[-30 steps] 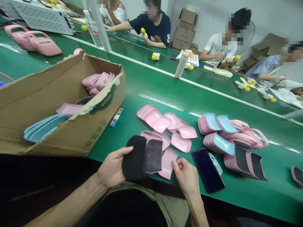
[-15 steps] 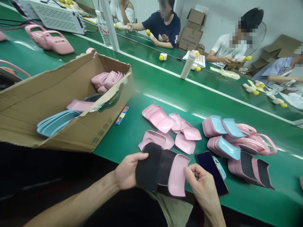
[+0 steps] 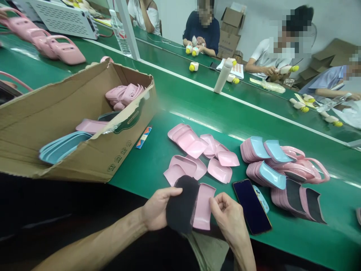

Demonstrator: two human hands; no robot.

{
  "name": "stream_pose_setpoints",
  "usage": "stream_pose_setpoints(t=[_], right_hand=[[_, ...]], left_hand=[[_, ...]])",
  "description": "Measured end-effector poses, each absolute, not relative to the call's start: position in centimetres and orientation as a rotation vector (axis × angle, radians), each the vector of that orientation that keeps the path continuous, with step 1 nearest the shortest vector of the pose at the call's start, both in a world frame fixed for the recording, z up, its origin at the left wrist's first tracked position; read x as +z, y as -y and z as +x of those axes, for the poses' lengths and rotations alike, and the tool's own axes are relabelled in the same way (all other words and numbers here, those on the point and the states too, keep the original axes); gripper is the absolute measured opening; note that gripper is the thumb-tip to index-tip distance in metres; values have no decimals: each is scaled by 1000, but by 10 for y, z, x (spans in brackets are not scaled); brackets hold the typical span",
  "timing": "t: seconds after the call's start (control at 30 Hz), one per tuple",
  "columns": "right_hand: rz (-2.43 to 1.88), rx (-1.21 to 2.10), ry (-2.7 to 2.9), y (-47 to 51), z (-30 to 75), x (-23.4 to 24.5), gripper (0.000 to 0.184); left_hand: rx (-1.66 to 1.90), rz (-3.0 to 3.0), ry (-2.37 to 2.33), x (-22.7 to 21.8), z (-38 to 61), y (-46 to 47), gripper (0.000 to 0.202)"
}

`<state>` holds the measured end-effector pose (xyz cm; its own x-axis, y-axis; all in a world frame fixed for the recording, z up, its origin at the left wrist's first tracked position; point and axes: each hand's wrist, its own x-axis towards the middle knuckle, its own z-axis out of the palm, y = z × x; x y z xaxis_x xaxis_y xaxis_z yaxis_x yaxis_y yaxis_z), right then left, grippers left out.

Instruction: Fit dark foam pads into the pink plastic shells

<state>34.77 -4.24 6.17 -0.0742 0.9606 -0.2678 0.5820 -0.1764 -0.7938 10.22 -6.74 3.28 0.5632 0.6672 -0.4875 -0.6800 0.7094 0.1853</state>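
Observation:
In front of my body, my left hand (image 3: 156, 209) grips a black pad (image 3: 182, 205) with rounded ends, thumb on top. My right hand (image 3: 228, 216) pinches the right edge of a curved pink plastic panel (image 3: 203, 207) between thumb and fingers. The panel's left edge touches or slips behind the black pad; what lies beneath the pad is hidden. Just beyond them, loose pink panels (image 3: 220, 170) are scattered on the green table (image 3: 169, 116). Stacked pink panels with black faces (image 3: 295, 195) stand to the right.
A cardboard box (image 3: 132, 146) at left holds blue trays (image 3: 63, 146) and pink parts. A phone (image 3: 252, 207) lies right of my hands, near stacks topped with blue panels (image 3: 272, 175) and pink handled parts (image 3: 313, 169). Several people sit across the table beyond a white bottle (image 3: 222, 77).
My right hand has moved left with the pink panel, closing up against the black pad. The dark-faced panel that showed between them is now covered. Across the table, a person's arms have drawn in.

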Motion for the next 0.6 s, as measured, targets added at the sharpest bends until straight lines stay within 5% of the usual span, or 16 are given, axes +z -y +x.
stream_pose_setpoints(t=[0.3,0.6], right_hand=[[-1586,1677,1217,49,361,39,56],[-1761,1481,1203,46,366,28,61]], left_hand=[[754,-5,-550,37,114,64,44],[1036,274,-894,59,110,71,48]])
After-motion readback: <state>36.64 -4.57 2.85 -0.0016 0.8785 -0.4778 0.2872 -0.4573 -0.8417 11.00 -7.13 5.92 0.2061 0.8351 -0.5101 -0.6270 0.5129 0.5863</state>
